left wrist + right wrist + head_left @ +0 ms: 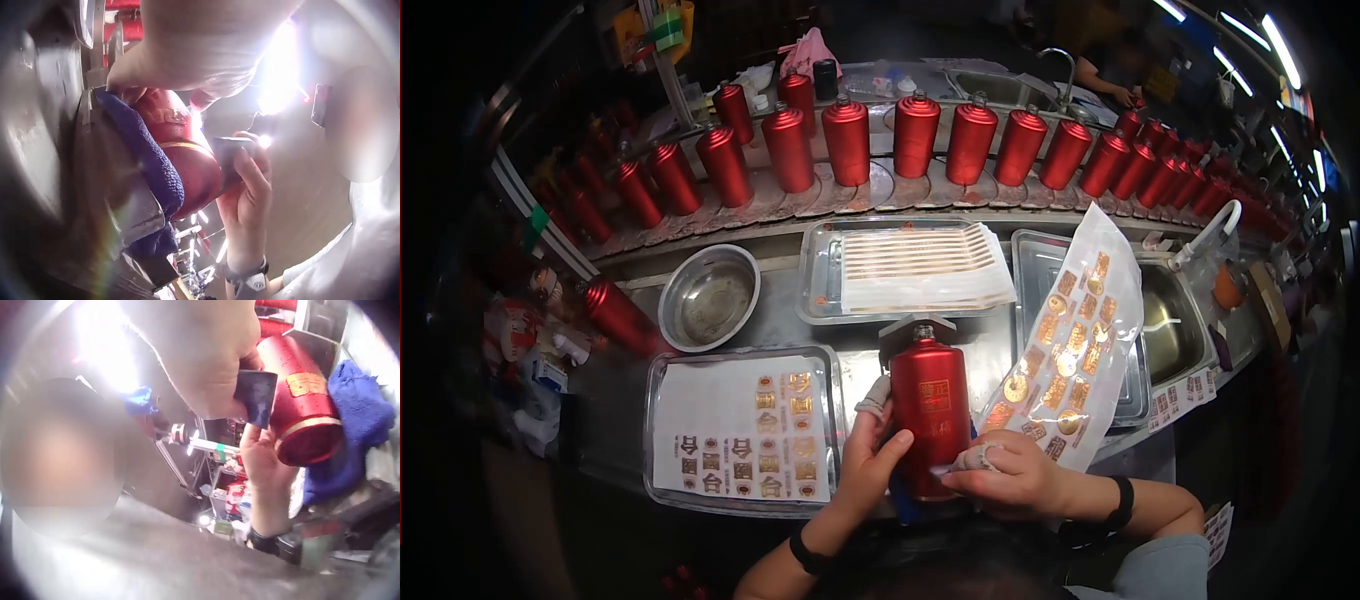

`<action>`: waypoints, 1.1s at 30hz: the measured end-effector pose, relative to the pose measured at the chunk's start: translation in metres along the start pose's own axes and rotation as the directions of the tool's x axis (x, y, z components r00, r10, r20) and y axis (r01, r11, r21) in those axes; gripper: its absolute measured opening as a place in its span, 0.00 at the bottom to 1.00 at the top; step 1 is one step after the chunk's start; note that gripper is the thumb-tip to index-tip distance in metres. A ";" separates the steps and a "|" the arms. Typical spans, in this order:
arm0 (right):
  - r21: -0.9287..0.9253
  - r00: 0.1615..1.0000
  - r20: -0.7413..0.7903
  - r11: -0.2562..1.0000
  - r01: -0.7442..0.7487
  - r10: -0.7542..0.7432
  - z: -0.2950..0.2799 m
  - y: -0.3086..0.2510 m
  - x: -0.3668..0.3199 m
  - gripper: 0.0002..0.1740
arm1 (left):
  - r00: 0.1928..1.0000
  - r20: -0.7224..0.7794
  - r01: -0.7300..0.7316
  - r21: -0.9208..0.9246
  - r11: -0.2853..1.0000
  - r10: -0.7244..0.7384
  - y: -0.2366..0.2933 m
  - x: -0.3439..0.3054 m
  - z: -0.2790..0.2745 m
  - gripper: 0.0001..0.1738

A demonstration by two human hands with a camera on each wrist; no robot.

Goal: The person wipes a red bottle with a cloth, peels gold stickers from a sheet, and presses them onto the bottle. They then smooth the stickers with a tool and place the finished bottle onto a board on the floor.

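Observation:
A red bottle (930, 425) with gold characters on its front leans over a blue cloth (359, 403). My left hand (868, 460) grips the bottle's left side, thumb toward its front. Low on the right side, my right hand (1010, 478) pinches a dark, flat, square-edged piece (257, 394) close to the bottle's surface. Pale finger covers show on both hands. To the right lies a long clear sheet of gold stickers (1070, 350). A tray (837, 400) on the left bears another sticker sheet (700, 415).
Red bottles (845, 140) stand in a curved row on a conveyor (880, 185) behind the bench. A metal bowl (710, 300), a tray (820, 270) with striped sheets and a sink (1175, 320) surround the work spot. One more red bottle (618, 315) is at far left.

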State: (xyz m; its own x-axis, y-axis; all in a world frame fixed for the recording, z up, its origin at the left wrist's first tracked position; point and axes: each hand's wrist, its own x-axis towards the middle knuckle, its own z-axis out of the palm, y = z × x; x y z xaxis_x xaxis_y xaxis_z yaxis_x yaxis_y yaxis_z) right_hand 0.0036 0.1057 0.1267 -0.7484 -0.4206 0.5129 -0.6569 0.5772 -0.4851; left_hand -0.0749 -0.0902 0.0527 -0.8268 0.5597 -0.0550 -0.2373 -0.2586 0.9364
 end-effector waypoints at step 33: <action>0.244 0.975 0.058 0.944 -0.222 0.215 -0.018 0.004 -0.015 0.12 | 0.900 0.397 -0.433 0.862 0.264 0.180 0.042 0.011 0.008 0.22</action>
State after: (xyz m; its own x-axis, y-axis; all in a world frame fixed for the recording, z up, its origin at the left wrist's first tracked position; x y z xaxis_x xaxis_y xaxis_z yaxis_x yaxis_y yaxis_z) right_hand 0.0139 0.1270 0.1294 -0.8759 -0.3268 0.3549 -0.4762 0.4678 -0.7446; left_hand -0.0903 -0.0887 0.0940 -0.5841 0.7699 0.2570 0.7353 0.3678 0.5693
